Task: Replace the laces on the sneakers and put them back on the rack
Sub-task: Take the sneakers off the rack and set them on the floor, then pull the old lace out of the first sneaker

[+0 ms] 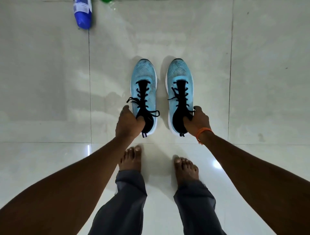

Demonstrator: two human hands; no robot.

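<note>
Two light blue sneakers with black tongues and black laces point away from me over the tiled floor. My left hand (128,123) grips the left sneaker (144,80) at its heel collar, fingers curled inside the opening. My right hand (198,121) grips the right sneaker (180,80) the same way at the collar. The black laces (142,99) run through the eyelets on both shoes, and loose ends hang at the sides. I cannot tell whether the soles touch the floor. No rack is in view.
A blue and white bottle (83,14) lies on the glossy tile floor (50,83) at the far left, with a green object (105,1) at the top edge. My bare feet (130,158) stand just behind the sneakers.
</note>
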